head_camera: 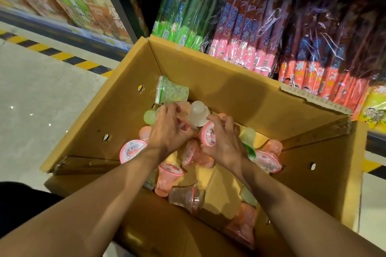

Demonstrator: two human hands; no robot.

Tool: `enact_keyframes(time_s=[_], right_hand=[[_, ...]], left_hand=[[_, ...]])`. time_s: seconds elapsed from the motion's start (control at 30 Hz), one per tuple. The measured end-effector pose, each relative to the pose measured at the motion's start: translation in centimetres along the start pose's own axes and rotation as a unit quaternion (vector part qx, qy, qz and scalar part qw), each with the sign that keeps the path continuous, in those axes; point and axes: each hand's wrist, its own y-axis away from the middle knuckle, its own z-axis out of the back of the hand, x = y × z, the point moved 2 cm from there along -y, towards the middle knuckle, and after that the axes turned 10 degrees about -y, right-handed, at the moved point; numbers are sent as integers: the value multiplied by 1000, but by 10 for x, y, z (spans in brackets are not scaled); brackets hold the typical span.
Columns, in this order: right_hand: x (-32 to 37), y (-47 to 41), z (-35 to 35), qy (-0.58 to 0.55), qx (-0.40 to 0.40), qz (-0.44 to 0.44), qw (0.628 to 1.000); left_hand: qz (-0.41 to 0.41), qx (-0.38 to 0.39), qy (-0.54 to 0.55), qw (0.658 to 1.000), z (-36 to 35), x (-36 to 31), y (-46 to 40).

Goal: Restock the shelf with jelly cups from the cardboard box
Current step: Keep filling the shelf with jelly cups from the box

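Note:
An open cardboard box (208, 81) stands on the floor in front of the shelf, with several jelly cups lying loose inside: pink, green and clear ones. My left hand (169, 129) is down in the box, fingers curled around a pale pink cup (184, 108) among the pile. My right hand (223, 140) grips a pink-lidded jelly cup (208, 133) from the side. A clear white cup (198, 113) sits bottom-up between the two hands. A green cup (170, 91) lies on its side against the box's far left wall.
The shelf (376, 140) behind the box holds upright packs of ice pops in green (183, 6), pink (246, 27) and red (325, 52) wrappers. Left of it runs a floor with yellow-black tape (52, 52) and a glass-fronted cooler (62, 2).

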Motion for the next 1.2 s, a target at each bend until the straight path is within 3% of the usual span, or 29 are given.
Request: enact_keyframes(time_s=[0.27, 0.47, 0.6, 0.93, 1.2], right_hand=[[23, -2, 35, -78, -96, 54, 991], [66, 11, 89, -61, -73, 93, 991], [126, 40, 148, -79, -71, 81, 991], [347, 157, 361, -80, -78, 85, 990], [462, 229, 490, -54, -163, 123, 977]], left_hand=[[2, -66, 61, 996, 42, -28, 11], [-39, -74, 74, 994, 115, -57, 18], [-62, -76, 71, 993, 199, -103, 46], [-36, 10, 168, 985, 478, -252, 134], [-158, -24, 174, 972, 645, -341, 185]])
